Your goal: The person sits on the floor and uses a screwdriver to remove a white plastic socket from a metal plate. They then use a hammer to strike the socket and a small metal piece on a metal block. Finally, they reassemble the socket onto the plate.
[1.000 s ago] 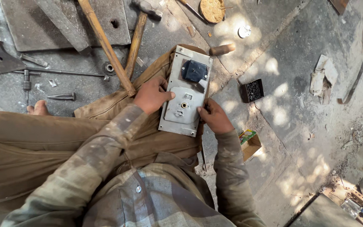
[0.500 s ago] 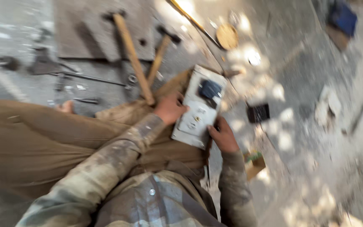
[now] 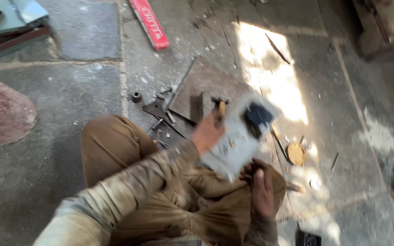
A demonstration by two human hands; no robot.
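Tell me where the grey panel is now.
Head view, centre: the grey panel is held above the lap, left hand at its upper edge, right hand below it.

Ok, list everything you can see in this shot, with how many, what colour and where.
Switch plate: one, grey-white with a dark block at its top, held over the lap.
Hammer: one, dark head, wooden handle, on the floor behind the plate.
Flat slab: one, brown-grey, on the floor.
Red bar: one, floor, top.
Round disc: one, tan, floor right of the plate.
Small metal parts: several, dark, near the knee.
Left hand: holds the plate's left edge.
Right hand: holds its lower end.
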